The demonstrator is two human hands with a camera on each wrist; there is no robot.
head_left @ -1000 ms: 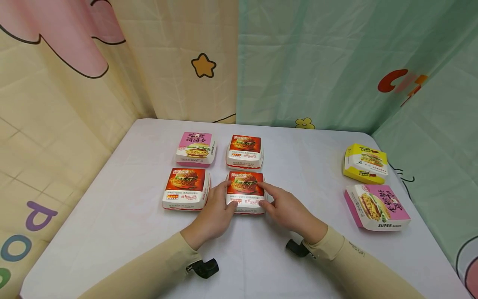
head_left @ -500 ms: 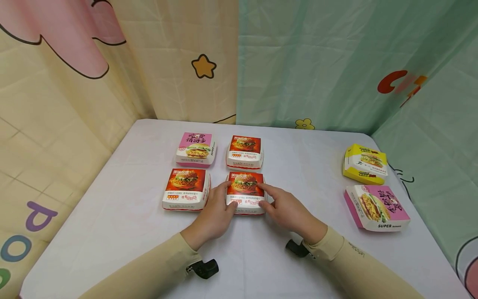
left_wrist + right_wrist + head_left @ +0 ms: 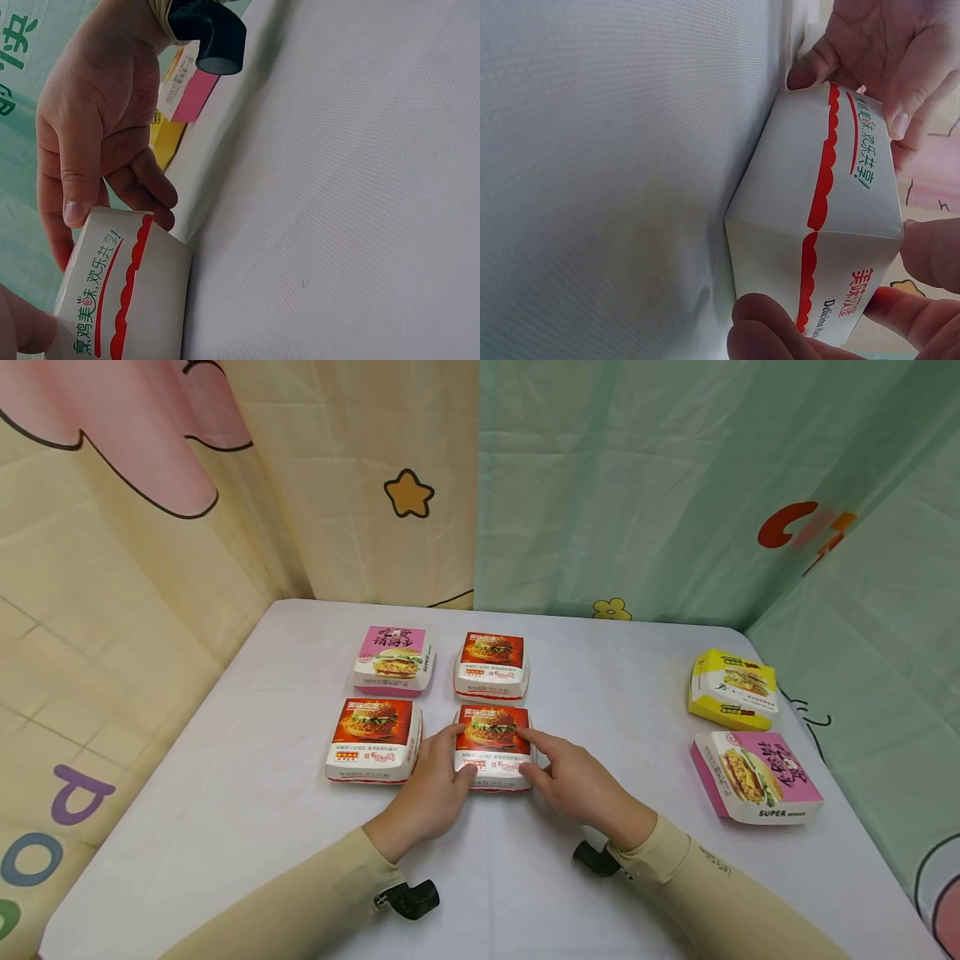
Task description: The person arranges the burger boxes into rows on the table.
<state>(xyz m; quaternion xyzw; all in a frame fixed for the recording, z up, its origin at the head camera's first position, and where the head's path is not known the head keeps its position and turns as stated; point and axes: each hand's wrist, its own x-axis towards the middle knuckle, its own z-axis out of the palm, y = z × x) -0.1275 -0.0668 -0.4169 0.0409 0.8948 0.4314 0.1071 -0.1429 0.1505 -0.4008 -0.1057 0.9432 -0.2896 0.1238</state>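
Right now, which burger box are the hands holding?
The red box just right of the near left one: the left hand and right hand hold it from both sides. Only this box sits between them.

Four boxes (image 3: 491, 735) are standing two-by-two on the bench (image 3: 240, 810); two more boxes (image 3: 761, 777) are lying rightward, perhaps touching.

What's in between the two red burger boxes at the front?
The left hand is there, between the left front box and the right front box, as the head view shows.
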